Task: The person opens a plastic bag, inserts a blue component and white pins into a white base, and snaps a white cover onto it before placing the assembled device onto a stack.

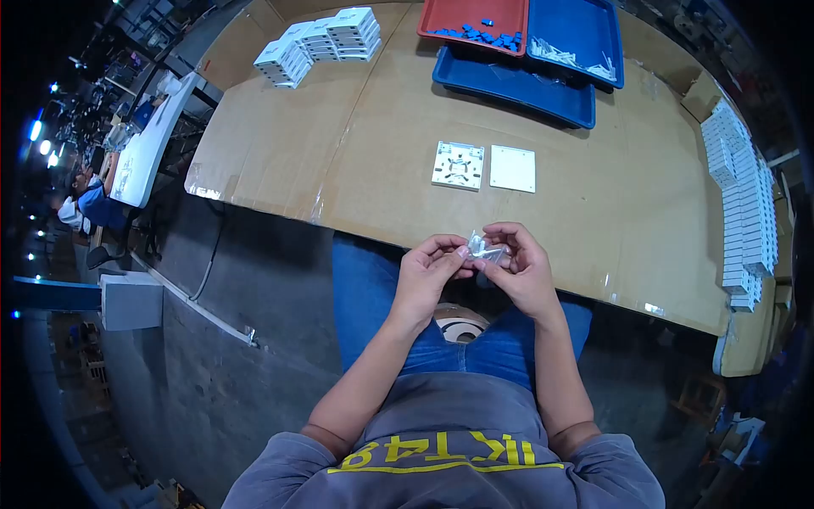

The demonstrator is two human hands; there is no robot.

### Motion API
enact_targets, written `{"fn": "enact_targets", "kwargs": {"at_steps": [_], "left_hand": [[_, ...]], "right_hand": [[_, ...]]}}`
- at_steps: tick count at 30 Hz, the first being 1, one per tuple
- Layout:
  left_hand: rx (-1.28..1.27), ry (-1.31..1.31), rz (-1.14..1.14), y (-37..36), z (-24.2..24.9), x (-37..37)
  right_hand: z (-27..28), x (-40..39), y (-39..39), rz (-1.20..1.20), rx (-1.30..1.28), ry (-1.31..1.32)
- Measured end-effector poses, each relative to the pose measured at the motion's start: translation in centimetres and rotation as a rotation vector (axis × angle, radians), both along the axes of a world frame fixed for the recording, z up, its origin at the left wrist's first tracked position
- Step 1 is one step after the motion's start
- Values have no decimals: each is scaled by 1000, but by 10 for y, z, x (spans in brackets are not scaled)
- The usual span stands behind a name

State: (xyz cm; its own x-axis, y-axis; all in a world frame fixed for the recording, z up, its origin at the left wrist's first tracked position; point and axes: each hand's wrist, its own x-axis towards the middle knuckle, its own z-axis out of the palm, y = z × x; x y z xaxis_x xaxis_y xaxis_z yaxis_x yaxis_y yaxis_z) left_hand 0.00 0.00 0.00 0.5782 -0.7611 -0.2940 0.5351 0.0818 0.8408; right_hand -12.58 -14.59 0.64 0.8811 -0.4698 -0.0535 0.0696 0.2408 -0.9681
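Observation:
Just off the table's front edge, my left hand (pixel 430 273) and my right hand (pixel 522 270) come together around a small clear plastic bag (pixel 486 250) with white pieces in it. Fingers and thumbs of both hands pinch the bag; what exactly the pieces are is too small to tell. Beyond the hands, a white square plastic base (pixel 458 165) with clips and dark openings lies on the table. Right beside it lies a flat white square cover (pixel 513 170) with small holes near its corners.
Stacked white boxes (pixel 318 44) stand at the back left, and long stacks of white parts (pixel 739 204) line the right edge. A red tray (pixel 475 19) holds blue pieces; a blue tray (pixel 574 34) holds white ones. Another blue tray (pixel 514 89) sits in front. A person (pixel 95 199) sits far left.

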Motion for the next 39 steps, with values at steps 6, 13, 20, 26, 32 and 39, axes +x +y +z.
{"fn": "enact_targets", "kwargs": {"at_steps": [6,13,20,26,32,39], "left_hand": [[10,-82,-21,-7,-1,-13],[10,-118,-64,1,1,-10],[51,-234,10,4,-6,-8],[58,-301,-16,-2,-11,-8],[-33,-163,17,-5,-3,-13],[-50,-219,45,-6,-5,-12]], "right_hand": [[0,-7,-6,-21,-40,17],[-4,-2,2,15,43,89],[-3,-1,6,22,170,125],[-10,-1,5,-33,239,112],[7,1,14,-110,374,-20],[-7,2,15,-171,521,-73]]}}
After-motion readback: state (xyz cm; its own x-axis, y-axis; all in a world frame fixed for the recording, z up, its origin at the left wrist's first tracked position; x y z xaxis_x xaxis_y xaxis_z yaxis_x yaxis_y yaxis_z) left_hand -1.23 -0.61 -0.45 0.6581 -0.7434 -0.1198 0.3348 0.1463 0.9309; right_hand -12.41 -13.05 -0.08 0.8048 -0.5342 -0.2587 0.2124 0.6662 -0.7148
